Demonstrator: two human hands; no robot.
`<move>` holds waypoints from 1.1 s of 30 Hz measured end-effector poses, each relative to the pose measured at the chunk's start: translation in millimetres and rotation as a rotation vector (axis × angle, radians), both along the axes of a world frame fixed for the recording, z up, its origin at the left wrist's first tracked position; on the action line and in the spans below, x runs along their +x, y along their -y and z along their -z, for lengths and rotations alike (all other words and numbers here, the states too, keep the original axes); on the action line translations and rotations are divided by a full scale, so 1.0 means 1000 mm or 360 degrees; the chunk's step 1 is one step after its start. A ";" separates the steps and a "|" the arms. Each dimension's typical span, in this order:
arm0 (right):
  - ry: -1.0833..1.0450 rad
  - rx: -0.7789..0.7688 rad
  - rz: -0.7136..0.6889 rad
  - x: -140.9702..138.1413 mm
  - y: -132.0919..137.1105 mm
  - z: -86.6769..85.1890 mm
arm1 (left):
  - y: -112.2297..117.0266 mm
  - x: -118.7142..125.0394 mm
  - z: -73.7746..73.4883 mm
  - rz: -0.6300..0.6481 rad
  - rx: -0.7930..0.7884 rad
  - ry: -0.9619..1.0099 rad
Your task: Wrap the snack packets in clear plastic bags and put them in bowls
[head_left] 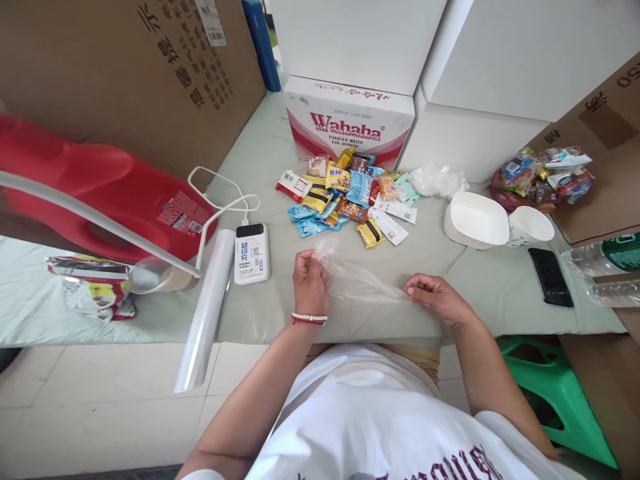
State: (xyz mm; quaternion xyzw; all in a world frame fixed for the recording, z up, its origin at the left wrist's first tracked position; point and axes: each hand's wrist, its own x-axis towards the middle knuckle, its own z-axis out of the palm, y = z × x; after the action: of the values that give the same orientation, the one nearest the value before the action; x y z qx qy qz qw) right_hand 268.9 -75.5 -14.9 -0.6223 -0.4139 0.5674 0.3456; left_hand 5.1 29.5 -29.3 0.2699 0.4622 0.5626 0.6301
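Note:
A thin clear plastic bag (357, 280) is stretched between my hands just above the cloth-covered table. My left hand (311, 280), with a beaded bracelet at the wrist, is closed on the bag's left end. At the other end, my right hand (436, 295) pinches its edge between thumb and fingertips. Beyond the bag lies a loose pile of small wrapped snacks (350, 190) in yellow, blue, red and white packets. A yellow packet (371, 233) lies at the pile's near edge.
Behind the snacks stands a Wahaha carton (350, 123). Left are a power bank (251, 253), a plastic-film roll (206, 313) and a red jug (100, 193). Right are a white bowl (475, 221), a paper cup (531, 227), a phone (550, 277), bottles (600, 260) and a snack-filled bag (543, 177).

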 end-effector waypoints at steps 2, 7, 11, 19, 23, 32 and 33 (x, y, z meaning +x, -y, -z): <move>0.0230 0.0019 0.0146 0.011 0.016 0.001 | -0.006 -0.003 0.003 -0.0106 -0.0023 -0.0002; 0.0678 0.0504 0.0442 -0.006 0.023 -0.030 | -0.001 0.012 -0.003 -0.0074 0.0003 0.0008; 0.0484 0.0712 0.0044 -0.064 -0.016 -0.042 | 0.017 0.028 -0.020 0.0072 0.0025 0.0108; -0.0148 0.0617 0.0058 -0.092 -0.066 -0.009 | 0.028 0.012 -0.028 0.0244 0.0024 0.0160; -0.0492 0.0343 0.0249 -0.064 -0.056 -0.024 | 0.020 -0.007 -0.026 0.0424 -0.0041 0.0108; -0.0684 0.0093 0.0247 -0.039 -0.041 -0.036 | -0.005 -0.031 -0.040 0.1116 -0.0224 0.0140; -0.0700 0.0020 0.0122 -0.041 -0.039 -0.032 | -0.008 -0.030 -0.038 0.1060 -0.0225 0.0128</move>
State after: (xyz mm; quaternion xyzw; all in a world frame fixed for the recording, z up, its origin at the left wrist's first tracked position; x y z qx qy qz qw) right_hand 227.7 -36.7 17.5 -0.4967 -0.3082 0.6732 0.4529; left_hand -24.5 37.4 8.7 0.3392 0.3613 0.3026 0.8142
